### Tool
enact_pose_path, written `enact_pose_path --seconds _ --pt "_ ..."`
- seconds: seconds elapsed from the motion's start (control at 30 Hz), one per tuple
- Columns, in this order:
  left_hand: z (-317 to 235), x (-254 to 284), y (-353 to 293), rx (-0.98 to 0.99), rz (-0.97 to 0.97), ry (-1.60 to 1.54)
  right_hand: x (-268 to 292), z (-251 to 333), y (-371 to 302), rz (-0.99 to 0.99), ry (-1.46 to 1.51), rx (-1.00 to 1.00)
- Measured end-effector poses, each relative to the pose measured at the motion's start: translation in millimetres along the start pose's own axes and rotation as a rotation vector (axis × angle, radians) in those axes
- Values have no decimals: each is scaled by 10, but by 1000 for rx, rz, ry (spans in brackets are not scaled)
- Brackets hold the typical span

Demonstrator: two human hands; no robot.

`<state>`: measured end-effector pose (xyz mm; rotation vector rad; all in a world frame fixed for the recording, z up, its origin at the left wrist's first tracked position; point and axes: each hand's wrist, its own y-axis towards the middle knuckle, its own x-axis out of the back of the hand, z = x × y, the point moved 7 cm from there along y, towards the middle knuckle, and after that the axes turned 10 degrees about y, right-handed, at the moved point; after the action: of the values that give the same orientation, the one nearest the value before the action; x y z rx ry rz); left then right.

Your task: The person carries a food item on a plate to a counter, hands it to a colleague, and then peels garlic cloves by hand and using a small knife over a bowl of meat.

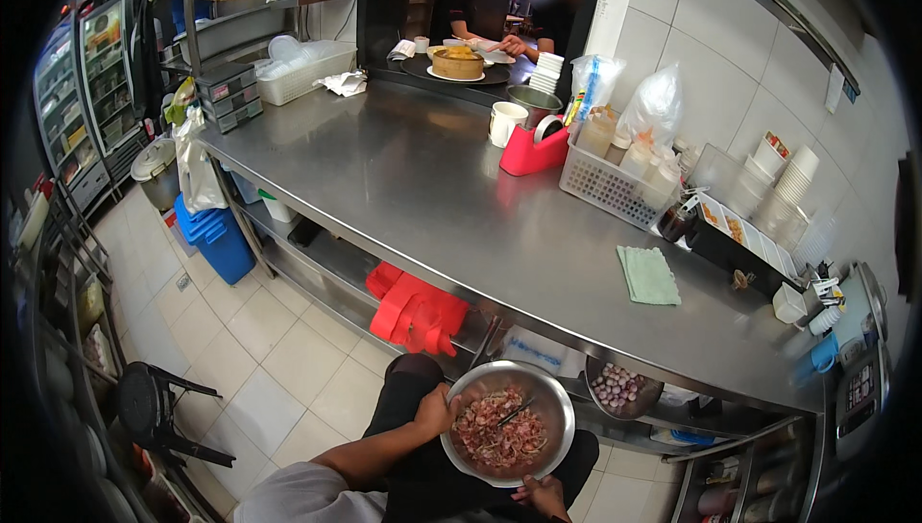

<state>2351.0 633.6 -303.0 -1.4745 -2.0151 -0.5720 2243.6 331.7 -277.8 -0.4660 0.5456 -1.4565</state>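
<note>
A steel mixing bowl (pixel 561 414) rests on my lap, filled with thin reddish-pink cut pieces (pixel 490 435) that look like sliced shallots. A slim dark tool (pixel 516 413) lies in them; I cannot make out its kind. My left hand (pixel 435 413) is closed on the bowl's left rim. At the lower right rim, my right hand (pixel 545 496) grips the bowl, its fingers partly hidden. Just right of this bowl, below the counter edge, sits another steel bowl (pixel 634 410) with whole purple shallots (pixel 617 389).
The steel counter (pixel 432 187) stretches ahead, with a green cloth (pixel 647 275), a red tape dispenser (pixel 534 150) and a basket of bottles (pixel 615 187). Red bags (pixel 413 314) hang from the lower shelf. A black stool (pixel 158 408) stands left. Two people are beyond the hatch.
</note>
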Motion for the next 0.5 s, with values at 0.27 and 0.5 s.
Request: enact_pose_path --seconds 0.27,0.5 --pt "-99 83 95 -78 47 2 11 -135 142 7 -172 -145" --pt "-188 7 157 -17 151 115 137 -71 134 29 -296 -287"
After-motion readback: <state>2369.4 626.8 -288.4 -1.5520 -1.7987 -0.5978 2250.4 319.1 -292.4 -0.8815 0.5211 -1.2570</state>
